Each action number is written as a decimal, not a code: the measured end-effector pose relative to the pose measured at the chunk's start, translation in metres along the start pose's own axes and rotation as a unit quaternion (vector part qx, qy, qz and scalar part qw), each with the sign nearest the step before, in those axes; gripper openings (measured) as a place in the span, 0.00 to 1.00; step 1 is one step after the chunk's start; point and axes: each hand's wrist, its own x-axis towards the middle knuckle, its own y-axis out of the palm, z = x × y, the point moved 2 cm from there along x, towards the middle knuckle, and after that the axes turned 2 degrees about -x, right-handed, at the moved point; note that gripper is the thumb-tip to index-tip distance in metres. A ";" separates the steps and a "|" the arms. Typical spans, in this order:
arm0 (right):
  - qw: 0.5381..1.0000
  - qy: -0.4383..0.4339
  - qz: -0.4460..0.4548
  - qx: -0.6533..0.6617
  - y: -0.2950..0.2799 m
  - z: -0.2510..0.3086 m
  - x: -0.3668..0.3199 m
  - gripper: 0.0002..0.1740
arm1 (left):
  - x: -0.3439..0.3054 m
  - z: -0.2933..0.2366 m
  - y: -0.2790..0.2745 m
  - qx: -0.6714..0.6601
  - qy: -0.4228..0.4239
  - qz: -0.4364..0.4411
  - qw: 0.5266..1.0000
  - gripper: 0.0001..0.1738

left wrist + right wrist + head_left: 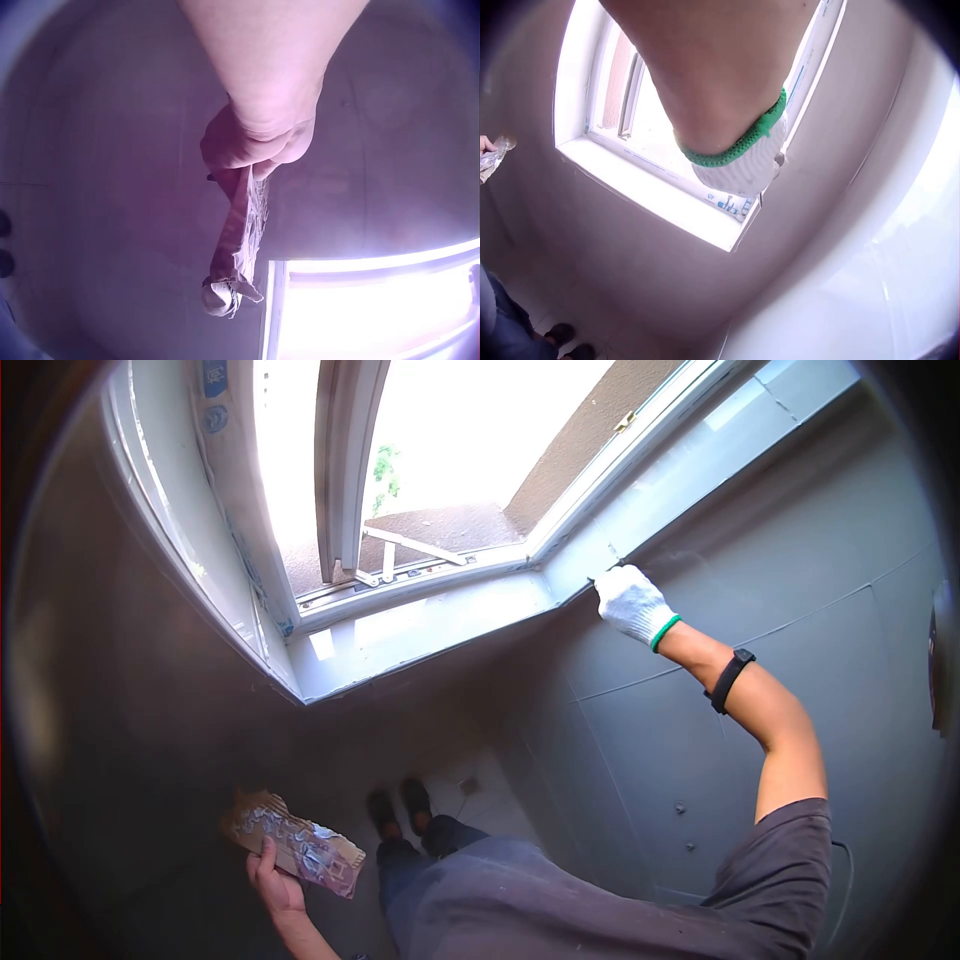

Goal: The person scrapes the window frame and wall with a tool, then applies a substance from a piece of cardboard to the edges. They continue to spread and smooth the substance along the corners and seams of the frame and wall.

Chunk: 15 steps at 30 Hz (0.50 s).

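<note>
My bare left hand (277, 880) grips a torn piece of cardboard (336, 853) by its edge, thumb lying over its face. Whitish, wrinkled smears of paste cover that face. Seen edge-on in the left wrist view, the cardboard (238, 232) hangs below the left hand (259, 139). My right hand (632, 603), in a white knit glove with a green cuff, is at the outer edge of the window reveal (585, 565) on the right side. Its fingers are curled round a small thin tool (593, 580), mostly hidden by the glove; I cannot tell its kind.
An open window sash (345, 470) with a metal stay arm (415, 546) stands above the white sill (430, 630). Grey tiled wall (700, 730) runs along the right and below. My shoes (415, 796) are on the floor.
</note>
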 end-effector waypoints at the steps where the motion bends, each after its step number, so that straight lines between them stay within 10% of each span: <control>1: 1.000 0.019 -0.009 0.023 -0.010 -0.003 -0.001 0.14 | -0.001 -0.001 0.002 -0.001 0.004 0.003 1.000 0.21; 15: 0.995 -0.058 -0.016 -0.083 -0.118 -0.092 -0.017 0.17 | -0.015 -0.016 0.030 0.008 -0.003 -0.009 1.000 0.20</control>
